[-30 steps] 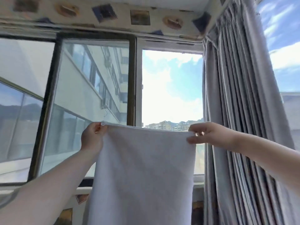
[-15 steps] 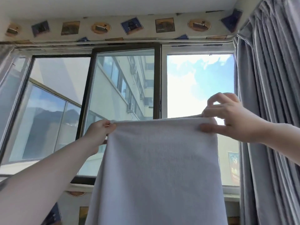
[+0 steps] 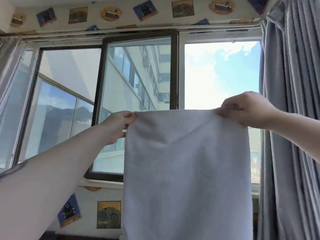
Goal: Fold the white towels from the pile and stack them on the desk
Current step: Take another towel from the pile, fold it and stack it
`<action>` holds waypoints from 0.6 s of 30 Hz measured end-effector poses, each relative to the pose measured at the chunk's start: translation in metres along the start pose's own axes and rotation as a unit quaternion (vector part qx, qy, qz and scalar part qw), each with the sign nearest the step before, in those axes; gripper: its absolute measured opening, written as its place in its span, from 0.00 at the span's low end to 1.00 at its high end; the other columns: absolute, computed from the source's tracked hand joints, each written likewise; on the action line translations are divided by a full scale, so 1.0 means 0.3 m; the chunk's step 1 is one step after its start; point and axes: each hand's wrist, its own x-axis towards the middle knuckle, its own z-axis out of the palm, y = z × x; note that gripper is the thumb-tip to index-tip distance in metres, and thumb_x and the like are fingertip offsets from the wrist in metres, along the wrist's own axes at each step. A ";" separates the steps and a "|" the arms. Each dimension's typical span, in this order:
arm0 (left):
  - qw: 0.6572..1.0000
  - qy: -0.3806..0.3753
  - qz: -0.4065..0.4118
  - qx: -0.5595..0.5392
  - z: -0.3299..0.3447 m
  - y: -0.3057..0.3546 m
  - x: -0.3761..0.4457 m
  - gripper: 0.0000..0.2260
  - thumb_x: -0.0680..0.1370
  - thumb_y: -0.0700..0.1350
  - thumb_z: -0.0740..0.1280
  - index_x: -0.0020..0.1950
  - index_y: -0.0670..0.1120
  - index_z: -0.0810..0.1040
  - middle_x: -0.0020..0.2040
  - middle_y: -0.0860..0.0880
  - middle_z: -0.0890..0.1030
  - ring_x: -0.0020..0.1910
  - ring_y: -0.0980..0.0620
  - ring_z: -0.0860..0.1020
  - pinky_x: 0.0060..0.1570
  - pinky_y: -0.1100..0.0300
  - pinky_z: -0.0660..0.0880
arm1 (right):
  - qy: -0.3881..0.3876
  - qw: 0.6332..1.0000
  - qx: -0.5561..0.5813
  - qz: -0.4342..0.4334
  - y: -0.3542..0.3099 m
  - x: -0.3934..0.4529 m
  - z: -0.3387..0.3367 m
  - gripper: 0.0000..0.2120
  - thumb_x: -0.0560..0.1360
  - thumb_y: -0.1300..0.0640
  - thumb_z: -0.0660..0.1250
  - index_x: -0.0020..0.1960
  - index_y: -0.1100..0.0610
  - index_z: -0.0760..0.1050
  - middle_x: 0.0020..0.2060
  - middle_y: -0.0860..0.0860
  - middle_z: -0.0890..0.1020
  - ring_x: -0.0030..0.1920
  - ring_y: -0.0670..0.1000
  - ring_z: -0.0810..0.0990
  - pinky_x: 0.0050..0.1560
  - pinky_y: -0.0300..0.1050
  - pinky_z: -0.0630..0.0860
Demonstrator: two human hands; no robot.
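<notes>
A white towel (image 3: 187,170) hangs straight down in front of the window, held up at chest-to-face height. My left hand (image 3: 117,126) pinches its top left corner. My right hand (image 3: 245,108) pinches the top right corner, fingers curled over the edge. The top edge is stretched fairly taut between the two hands. The towel's lower end runs out of the frame at the bottom. Neither the pile nor the desk is in view.
A wide window (image 3: 138,104) with dark frames fills the wall ahead. Grey curtains (image 3: 290,118) hang at the right, close behind my right arm. Picture stickers line the wall above and below the window.
The view has shifted so the window sits further right and lower. Both hands keep their pinch on the towel's top corners, and the towel now hangs more to the right of the frame.
</notes>
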 end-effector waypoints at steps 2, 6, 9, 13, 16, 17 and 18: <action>1.000 -0.002 -0.004 -0.020 0.018 -0.001 0.009 0.07 0.82 0.48 0.64 0.53 0.47 0.79 0.45 0.51 0.83 0.45 0.52 0.78 0.40 0.59 0.73 | 0.035 0.985 -0.161 -0.049 0.020 0.017 -0.001 0.15 0.77 0.42 0.63 0.39 0.50 0.79 0.31 0.49 0.76 0.36 0.52 0.72 0.51 0.50 0.70; 0.999 -0.007 -0.012 -0.042 0.010 -0.026 0.009 0.09 0.81 0.48 0.64 0.57 0.46 0.79 0.45 0.51 0.82 0.41 0.55 0.79 0.34 0.62 0.74 | -0.037 0.980 -0.194 0.002 0.063 0.028 -0.026 0.16 0.74 0.33 0.53 0.42 0.41 0.73 0.43 0.46 0.68 0.53 0.57 0.65 0.59 0.52 0.64; 0.999 -0.032 0.002 -0.002 -0.018 -0.009 0.006 0.08 0.81 0.47 0.64 0.53 0.45 0.80 0.43 0.51 0.83 0.37 0.58 0.81 0.36 0.61 0.76 | -0.103 0.961 -0.257 0.005 0.089 0.018 -0.052 0.23 0.73 0.29 0.46 0.48 0.40 0.73 0.53 0.48 0.74 0.64 0.57 0.64 0.68 0.53 0.57; 0.985 0.028 0.062 0.160 -0.018 0.014 0.027 0.08 0.81 0.46 0.66 0.54 0.42 0.80 0.51 0.47 0.81 0.50 0.52 0.78 0.58 0.57 0.70 | -0.172 0.929 -0.322 -0.063 0.099 -0.028 -0.065 0.17 0.80 0.38 0.49 0.61 0.42 0.70 0.58 0.43 0.77 0.63 0.53 0.69 0.60 0.45 0.58; 0.970 0.095 0.107 0.199 0.056 0.020 0.029 0.09 0.81 0.45 0.65 0.52 0.41 0.80 0.47 0.46 0.80 0.47 0.49 0.76 0.50 0.56 0.72 | -0.099 0.942 -0.309 -0.085 0.065 -0.059 -0.050 0.14 0.80 0.39 0.50 0.44 0.47 0.65 0.35 0.41 0.74 0.39 0.53 0.73 0.37 0.46 0.62; 0.964 0.113 0.114 0.213 0.083 0.019 0.028 0.09 0.81 0.45 0.65 0.51 0.40 0.80 0.46 0.44 0.80 0.46 0.46 0.77 0.47 0.56 0.72 | -0.062 0.939 -0.324 -0.094 0.050 -0.060 -0.040 0.16 0.81 0.39 0.50 0.41 0.48 0.63 0.30 0.43 0.72 0.33 0.51 0.71 0.32 0.45 0.60; 0.962 0.122 0.112 0.217 0.105 0.016 0.027 0.09 0.81 0.45 0.64 0.51 0.40 0.80 0.45 0.43 0.80 0.45 0.45 0.77 0.46 0.55 0.73 | -0.039 0.939 -0.331 -0.085 0.036 -0.061 -0.035 0.18 0.81 0.39 0.50 0.39 0.50 0.63 0.27 0.45 0.71 0.29 0.49 0.69 0.30 0.43 0.58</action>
